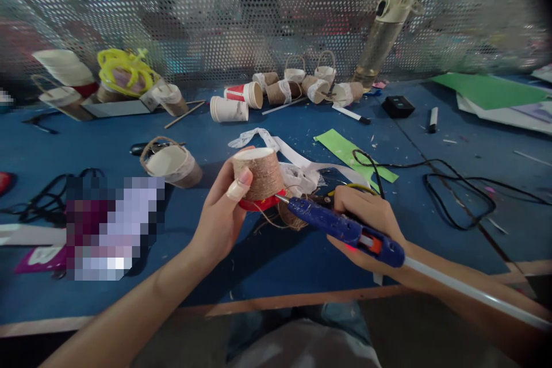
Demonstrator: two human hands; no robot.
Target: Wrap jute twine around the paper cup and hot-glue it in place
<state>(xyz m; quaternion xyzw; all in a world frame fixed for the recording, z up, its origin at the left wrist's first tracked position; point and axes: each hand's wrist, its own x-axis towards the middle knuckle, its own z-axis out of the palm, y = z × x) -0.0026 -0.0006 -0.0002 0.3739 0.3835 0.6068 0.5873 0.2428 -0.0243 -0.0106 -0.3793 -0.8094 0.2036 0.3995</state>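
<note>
My left hand (226, 201) is closed around a paper cup (261, 175), tilted, its wall mostly wrapped in brown twine with a red band bare at the lower end. A bandage-like wrap covers the thumb. In my right hand (366, 215) is a blue hot glue gun (336, 224), with a long clear glue stick (474, 296) out of its back. The metal nozzle meets or nearly meets the red band; which of these I cannot tell. A loose strand of twine runs from the cup to a twine ball (295, 215), partly hidden behind the gun.
White lace ribbon (302, 161) and a green paper strip (349, 152) lie behind the cup. A finished small basket (172, 164) stands left. Several twine-covered cups (282, 91) and a water bottle (383, 37) are along the mesh panel. A black cord (457, 167) loops at right.
</note>
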